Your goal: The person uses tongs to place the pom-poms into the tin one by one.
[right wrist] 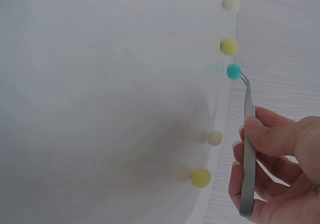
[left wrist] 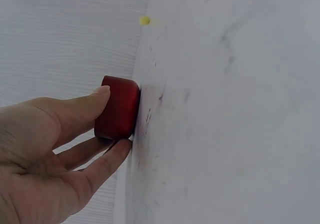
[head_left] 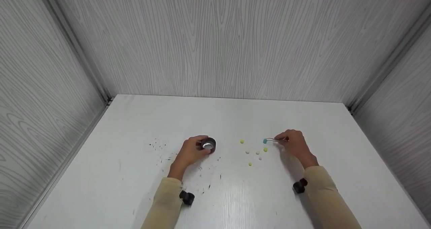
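My left hand (head_left: 191,151) grips a small round cup (head_left: 209,145) by its sides, thumb and fingers on opposite walls. Dark red outside and shiny metal inside, the cup (left wrist: 118,108) is upright on the table. My right hand (head_left: 295,146) pinches a pair of bent-tip metal tweezers (right wrist: 248,154) between thumb and fingers. At the tweezers' tips is a turquoise ball (right wrist: 233,71), held a little above the tabletop. Just below it in the head view lies a yellow ball (head_left: 265,149).
Several more small balls lie between the hands, among them a yellow ball (head_left: 242,141), a whitish ball (head_left: 247,152) and a pink ball (head_left: 260,158). Dark specks and marks dot the white table (head_left: 111,175) around the left hand. Wood-grain panels (head_left: 215,47) enclose the back and sides.
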Motion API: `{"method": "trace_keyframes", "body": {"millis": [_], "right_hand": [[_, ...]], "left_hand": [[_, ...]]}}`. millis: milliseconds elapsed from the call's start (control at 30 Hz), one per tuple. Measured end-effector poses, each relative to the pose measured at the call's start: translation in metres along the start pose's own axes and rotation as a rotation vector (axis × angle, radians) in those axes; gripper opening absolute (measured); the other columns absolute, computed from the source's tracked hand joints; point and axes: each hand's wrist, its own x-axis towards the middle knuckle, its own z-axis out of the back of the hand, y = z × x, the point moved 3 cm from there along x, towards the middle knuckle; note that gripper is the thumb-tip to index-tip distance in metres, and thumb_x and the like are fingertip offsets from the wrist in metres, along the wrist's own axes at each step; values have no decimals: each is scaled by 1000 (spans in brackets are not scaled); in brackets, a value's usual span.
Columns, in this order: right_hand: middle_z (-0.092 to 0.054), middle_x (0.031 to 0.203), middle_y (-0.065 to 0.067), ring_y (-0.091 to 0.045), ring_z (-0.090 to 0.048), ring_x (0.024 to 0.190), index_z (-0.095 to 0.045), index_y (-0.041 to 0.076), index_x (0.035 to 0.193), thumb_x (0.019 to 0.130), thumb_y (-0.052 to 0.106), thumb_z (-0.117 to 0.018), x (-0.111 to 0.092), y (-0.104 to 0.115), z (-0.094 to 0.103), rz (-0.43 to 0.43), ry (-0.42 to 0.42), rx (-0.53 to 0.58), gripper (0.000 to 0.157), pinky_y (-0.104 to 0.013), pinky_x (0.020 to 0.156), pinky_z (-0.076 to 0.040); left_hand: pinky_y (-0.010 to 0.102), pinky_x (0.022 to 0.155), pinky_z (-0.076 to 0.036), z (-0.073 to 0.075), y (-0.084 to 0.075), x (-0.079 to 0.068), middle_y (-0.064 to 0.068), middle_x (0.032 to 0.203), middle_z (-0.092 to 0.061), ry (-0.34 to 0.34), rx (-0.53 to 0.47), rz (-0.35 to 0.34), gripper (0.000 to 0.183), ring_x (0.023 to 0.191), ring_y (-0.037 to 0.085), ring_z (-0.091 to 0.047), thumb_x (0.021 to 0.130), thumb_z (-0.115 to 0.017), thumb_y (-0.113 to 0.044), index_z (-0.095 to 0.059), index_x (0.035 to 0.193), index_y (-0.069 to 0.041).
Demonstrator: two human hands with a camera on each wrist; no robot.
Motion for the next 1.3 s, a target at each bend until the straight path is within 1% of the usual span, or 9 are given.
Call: {"method": "trace_keyframes", "body": {"millis": [133,267,433,700,800,1000,1133,1300], "right_hand": [[-76,105,-21,-36,-68,100,-81,1,104,91,-10,-69,-1,5,2,7,-16,15,21,-51,89,-56],[-77,103,-20,-35,-69,98,-82,2,102,89,-10,-70,1,14,2,23,-21,26,21,-50,87,-57],[-77,101,-18,-34,-71,96,-82,2,101,88,-11,-72,2,27,-2,64,-28,41,21,-50,85,-59],[-77,99,-16,-32,-70,94,-83,3,100,88,-9,-73,7,49,-12,90,-17,76,20,-48,85,-59],[-77,98,-15,-31,-70,93,-83,4,100,88,-9,-73,10,57,-16,100,-10,88,20,-47,85,-60],[-78,96,-16,-31,-71,92,-83,3,98,86,-9,-75,15,75,-24,157,-8,115,19,-47,83,-60],[-78,94,-15,-31,-72,90,-83,3,97,85,-10,-75,15,80,-30,179,-2,117,19,-46,82,-61],[-77,93,-14,-30,-72,90,-83,4,96,85,-9,-76,13,85,-38,177,11,146,18,-44,81,-62]], "left_hand": [[49,108,-53,0,0,1,24,138,-64,4,5,6,52,124,39,-67,91,-75,0,-60,140,1],[49,109,-53,1,1,2,23,139,-64,5,18,7,52,124,39,-66,91,-75,-1,-60,141,1],[50,108,-53,2,1,1,23,138,-65,11,24,3,52,124,39,-67,91,-75,-2,-60,141,1],[51,109,-52,2,2,2,22,137,-66,10,28,2,51,125,38,-66,91,-76,-2,-61,140,-1],[51,109,-51,3,2,3,21,136,-66,-2,35,1,51,125,38,-66,90,-76,-3,-62,139,-1],[51,110,-51,7,0,2,22,137,-66,-23,32,-2,50,127,38,-65,90,-77,-3,-63,138,-2],[52,110,-51,6,0,1,21,137,-66,-19,32,-5,50,127,38,-65,90,-77,-3,-63,138,-2],[52,111,-50,3,0,1,21,135,-68,-4,31,-10,50,126,38,-65,89,-77,-3,-63,137,-1]]}}
